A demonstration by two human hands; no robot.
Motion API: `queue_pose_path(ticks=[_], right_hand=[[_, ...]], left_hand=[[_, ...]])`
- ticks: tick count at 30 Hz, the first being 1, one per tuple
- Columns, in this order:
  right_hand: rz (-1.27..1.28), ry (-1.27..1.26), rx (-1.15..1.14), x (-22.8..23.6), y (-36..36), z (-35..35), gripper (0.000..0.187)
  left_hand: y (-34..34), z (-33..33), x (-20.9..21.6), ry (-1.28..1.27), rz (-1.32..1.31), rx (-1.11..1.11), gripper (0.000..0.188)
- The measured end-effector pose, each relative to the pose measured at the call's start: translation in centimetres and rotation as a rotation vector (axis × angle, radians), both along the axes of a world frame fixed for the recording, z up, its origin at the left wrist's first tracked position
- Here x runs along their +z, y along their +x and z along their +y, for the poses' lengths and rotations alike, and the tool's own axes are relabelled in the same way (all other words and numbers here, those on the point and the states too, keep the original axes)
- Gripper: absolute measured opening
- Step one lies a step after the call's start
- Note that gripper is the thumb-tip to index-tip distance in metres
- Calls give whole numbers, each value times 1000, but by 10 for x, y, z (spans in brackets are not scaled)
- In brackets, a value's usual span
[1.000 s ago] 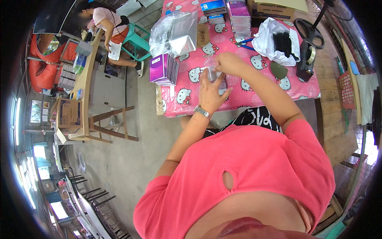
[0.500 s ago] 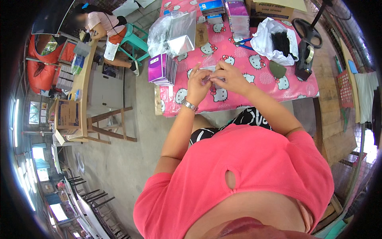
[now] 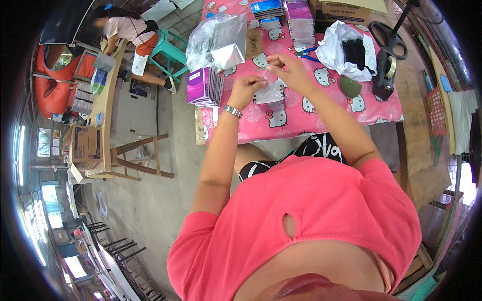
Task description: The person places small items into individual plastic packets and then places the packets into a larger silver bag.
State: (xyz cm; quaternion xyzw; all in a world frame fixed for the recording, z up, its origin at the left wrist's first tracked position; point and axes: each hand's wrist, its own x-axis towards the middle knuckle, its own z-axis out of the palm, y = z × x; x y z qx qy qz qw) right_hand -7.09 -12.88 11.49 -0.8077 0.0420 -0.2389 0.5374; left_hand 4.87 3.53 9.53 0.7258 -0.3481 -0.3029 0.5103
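On the pink cartoon-cat tablecloth (image 3: 241,131) in front of me lies a small pack with black spiral binding (image 3: 268,94), in clear plastic. My left hand (image 3: 247,91) is closed, pinching the plastic's edge at the left of the pack. Slightly farther away, my right hand (image 3: 289,72) is raised with thumb and finger pinched on the upper part of the clear plastic (image 3: 269,78). The film is nearly see-through, so its outline is hard to follow. A stack of purple spiral notebooks (image 3: 201,86) stands left of my left hand.
Beyond my hands are clear plastic bags (image 3: 228,42), a brown card (image 3: 254,43), blue notebooks (image 3: 266,9) and purple notebooks (image 3: 299,22). To the right sit blue-handled pliers (image 3: 307,55), a white bag of black strands (image 3: 337,60), a green piece (image 3: 350,86) and a tape dispenser (image 3: 384,83).
My hands, close together before, have moved apart: left hand leftward, right hand farther away and up. The small pack beneath them now shows. At left, the other person's arm has shifted.
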Motion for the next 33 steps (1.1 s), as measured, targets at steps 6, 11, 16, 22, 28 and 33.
queue_pose_path(ticks=[6, 11, 16, 22, 28, 33], right_hand=[[75, -155, 319, -4, -34, 0, 80], [-3, -212, 166, -31, -37, 17, 76], [60, -194, -25, -32, -22, 32, 65], [82, -452, -227, -31, -9, 28, 50], [-168, -163, -820, -37, -113, -135, 29], [675, -462, -1330, -79, -253, -246, 32]], left_hand=[[-15, 30, 14, -195, -247, -123, 35], [-30, 31, 8, -131, -777, -58, 40], [-23, 23, -4, -17, -757, 129, 21], [-14, 11, -3, 154, -489, 211, 23], [4, -1, 5, 230, -413, 46, 22], [3, -8, -7, 1, -256, 99, 33]])
